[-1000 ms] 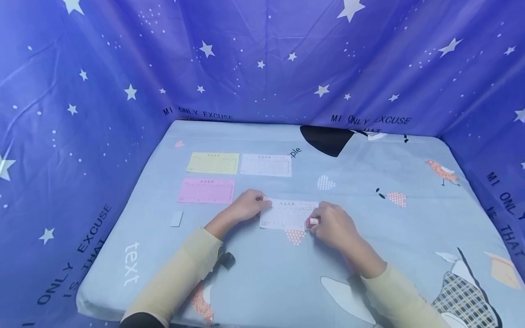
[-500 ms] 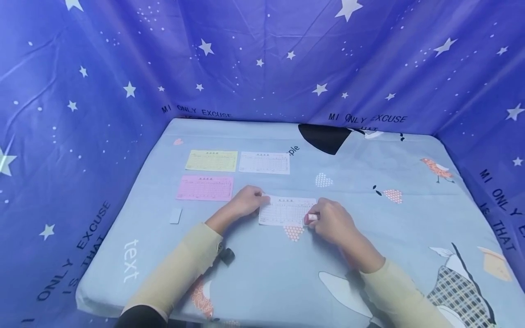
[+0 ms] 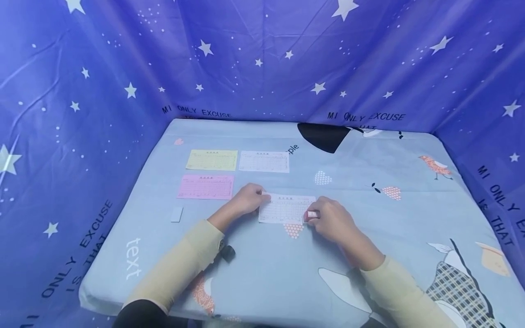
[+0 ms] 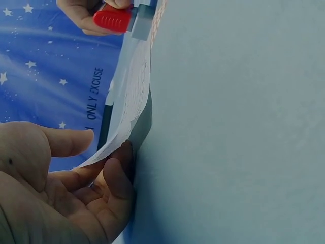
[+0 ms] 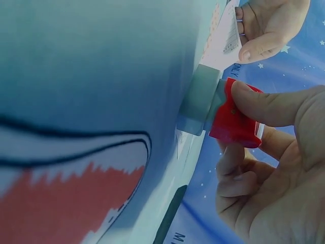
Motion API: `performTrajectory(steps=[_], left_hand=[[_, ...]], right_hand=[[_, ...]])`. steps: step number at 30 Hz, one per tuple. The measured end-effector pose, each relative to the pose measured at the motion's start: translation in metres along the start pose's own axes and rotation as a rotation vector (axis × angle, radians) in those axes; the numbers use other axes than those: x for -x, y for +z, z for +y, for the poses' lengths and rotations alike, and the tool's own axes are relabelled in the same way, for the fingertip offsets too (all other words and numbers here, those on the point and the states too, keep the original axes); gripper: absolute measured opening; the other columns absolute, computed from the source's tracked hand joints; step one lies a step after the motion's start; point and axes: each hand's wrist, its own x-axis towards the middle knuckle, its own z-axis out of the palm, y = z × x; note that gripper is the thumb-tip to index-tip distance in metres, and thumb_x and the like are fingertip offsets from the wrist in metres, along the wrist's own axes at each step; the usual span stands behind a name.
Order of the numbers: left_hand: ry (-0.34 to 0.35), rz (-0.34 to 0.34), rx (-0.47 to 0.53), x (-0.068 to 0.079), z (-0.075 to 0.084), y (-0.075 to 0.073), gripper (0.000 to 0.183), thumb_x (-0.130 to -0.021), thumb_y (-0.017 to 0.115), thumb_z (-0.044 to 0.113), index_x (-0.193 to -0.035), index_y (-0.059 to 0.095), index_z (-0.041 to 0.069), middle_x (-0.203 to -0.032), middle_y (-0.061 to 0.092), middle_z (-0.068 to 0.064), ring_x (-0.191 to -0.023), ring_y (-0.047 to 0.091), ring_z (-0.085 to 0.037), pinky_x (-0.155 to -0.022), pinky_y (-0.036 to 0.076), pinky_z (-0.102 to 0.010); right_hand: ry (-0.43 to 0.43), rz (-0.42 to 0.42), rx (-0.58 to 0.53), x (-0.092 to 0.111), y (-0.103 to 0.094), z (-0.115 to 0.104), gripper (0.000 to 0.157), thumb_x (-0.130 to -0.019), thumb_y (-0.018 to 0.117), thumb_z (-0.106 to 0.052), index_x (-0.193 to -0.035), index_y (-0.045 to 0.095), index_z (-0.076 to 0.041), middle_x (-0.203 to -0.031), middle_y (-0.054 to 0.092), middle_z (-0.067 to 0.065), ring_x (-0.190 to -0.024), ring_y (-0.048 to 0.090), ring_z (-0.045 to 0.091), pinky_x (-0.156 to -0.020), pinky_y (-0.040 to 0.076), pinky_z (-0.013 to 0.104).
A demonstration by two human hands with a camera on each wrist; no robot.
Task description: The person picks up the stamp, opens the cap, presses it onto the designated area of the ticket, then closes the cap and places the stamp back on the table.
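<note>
Press red stamp (image 5: 236, 120), pinched in right hand (image 3: 333, 219), squarely. Flatten slip (image 3: 283, 210), pinched at ten o'clock in left hand (image 3: 247, 200).

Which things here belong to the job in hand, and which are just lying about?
In use: near white slip, held by left hand; red stamp-like tool, held by right hand.
Lying apart, perhaps related: yellow slip; pink slip; far white slip; small pale piece, purpose unclear.
</note>
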Motion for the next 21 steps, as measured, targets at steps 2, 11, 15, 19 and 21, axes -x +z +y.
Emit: performTrajectory(steps=[2, 11, 15, 19, 21], left_hand=[[0.003, -0.003, -0.009, 0.0006, 0.0015, -0.0006, 0.018, -0.099, 0.061, 0.026, -0.093, 0.070, 0.011, -0.069, 0.061, -0.008, -0.056, 0.055, -0.019, -0.053, 0.044, -0.030], [-0.005, 0.009, -0.016, 0.0033, 0.0065, -0.0044, 0.015, -0.098, 0.063, 0.020, -0.100, 0.071, 0.008, -0.069, 0.062, -0.008, -0.054, 0.053, -0.017, -0.048, 0.040, -0.026], [-0.004, 0.018, -0.009, 0.0055, 0.0082, -0.0050, 0.011, -0.097, 0.064, 0.016, -0.094, 0.069, 0.007, -0.065, 0.058, -0.006, -0.052, 0.052, -0.017, -0.048, 0.039, -0.026], [-0.002, 0.029, 0.001, 0.0068, 0.0068, -0.0038, 0.010, -0.096, 0.064, 0.011, -0.088, 0.067, 0.005, -0.068, 0.059, -0.006, -0.054, 0.052, -0.017, -0.050, 0.040, -0.025], [-0.002, 0.034, 0.009, 0.0072, 0.0050, -0.0035, 0.009, -0.096, 0.063, 0.008, -0.089, 0.067, 0.004, -0.072, 0.062, -0.007, -0.057, 0.054, -0.018, -0.051, 0.042, -0.026]], right_hand=[[-0.004, -0.003, -0.002, 0.0004, -0.0003, 0.0003, 0.013, -0.081, 0.082, -0.008, -0.083, 0.076, -0.019, -0.085, 0.060, 0.000, -0.077, 0.055, 0.022, -0.075, 0.048, 0.043], [-0.017, -0.003, 0.004, -0.0003, -0.0006, 0.0000, 0.011, -0.082, 0.082, -0.008, -0.087, 0.076, -0.017, -0.086, 0.061, 0.001, -0.078, 0.056, 0.022, -0.075, 0.048, 0.044], [-0.026, -0.004, 0.009, -0.0009, -0.0015, 0.0002, 0.011, -0.082, 0.081, -0.008, -0.087, 0.077, -0.017, -0.087, 0.061, 0.001, -0.079, 0.056, 0.021, -0.076, 0.049, 0.044], [-0.023, -0.010, 0.004, 0.0010, -0.0025, 0.0003, 0.011, -0.082, 0.081, -0.008, -0.087, 0.077, -0.017, -0.088, 0.062, 0.001, -0.080, 0.056, 0.021, -0.079, 0.049, 0.044], [-0.022, -0.015, -0.007, 0.0025, -0.0032, 0.0006, 0.011, -0.083, 0.081, -0.009, -0.086, 0.076, -0.018, -0.088, 0.062, 0.000, -0.081, 0.056, 0.021, -0.079, 0.049, 0.044]])
